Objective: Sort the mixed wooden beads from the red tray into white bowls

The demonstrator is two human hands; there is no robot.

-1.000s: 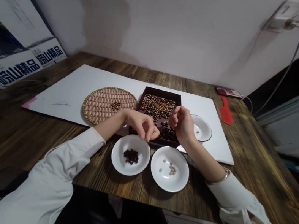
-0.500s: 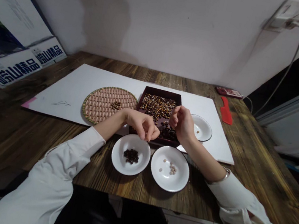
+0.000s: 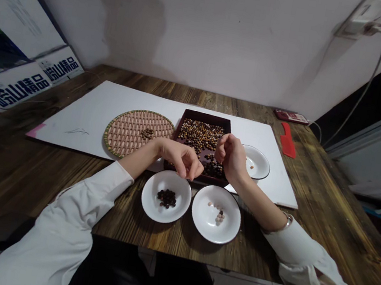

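Left hand (image 3: 183, 160) hangs by the back rim of the left bowl (image 3: 163, 215), fingers bunched downward, and honestly I can't tell if there's a bead pinched in there. Right hand (image 3: 229, 155) is over the right side of the dark tray (image 3: 207, 117), fingers curled, can't tell on that one either. Most of the beads (image 3: 201, 134) sit in that tray, plus some in the left bowl and right bowl (image 3: 213, 233).

tray (image 3: 206, 118) back: free | front: left hand (image 3: 181, 156) blocks | right: right hand (image 3: 231, 155) blocks
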